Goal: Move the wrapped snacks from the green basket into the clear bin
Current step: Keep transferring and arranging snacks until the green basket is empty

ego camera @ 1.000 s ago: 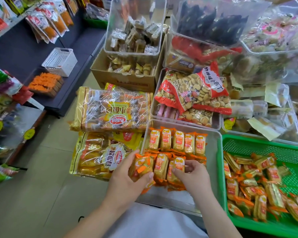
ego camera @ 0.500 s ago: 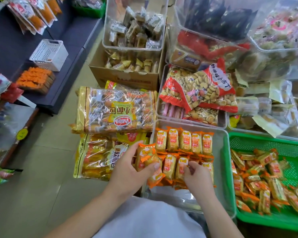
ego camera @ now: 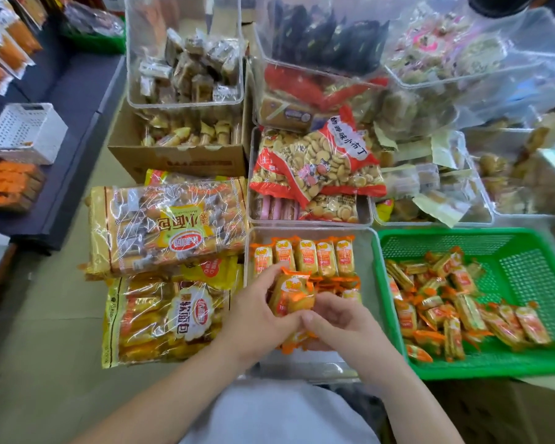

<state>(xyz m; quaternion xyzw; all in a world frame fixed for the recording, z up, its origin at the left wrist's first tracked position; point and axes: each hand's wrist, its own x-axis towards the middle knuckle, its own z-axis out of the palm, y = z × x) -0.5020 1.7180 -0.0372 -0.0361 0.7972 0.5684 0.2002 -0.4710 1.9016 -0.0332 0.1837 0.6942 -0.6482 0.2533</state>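
Observation:
The clear bin [ego camera: 364,251] sits in front of me with a row of orange-and-yellow wrapped snacks [ego camera: 306,259] standing along its far side. Over the bin's near half, my left hand [ego camera: 260,318] and my right hand [ego camera: 340,318] meet, both gripping a bunch of the same wrapped snacks [ego camera: 290,294]; more snacks lie partly hidden beneath the hands. To the right, the green basket [ego camera: 526,248] holds several loose wrapped snacks [ego camera: 455,306] in a heap.
Large yellow bread bags [ego camera: 167,225] lie left of the bin. Behind it stand a tray with a red biscuit bag [ego camera: 318,161], a cardboard box [ego camera: 180,158] and clear tubs of snacks [ego camera: 186,59]. A white basket [ego camera: 26,133] sits on a dark shelf at left.
My two hands have come together over the bin's near half. The snack bunch now stands more upright between them. The camera has tilted downward.

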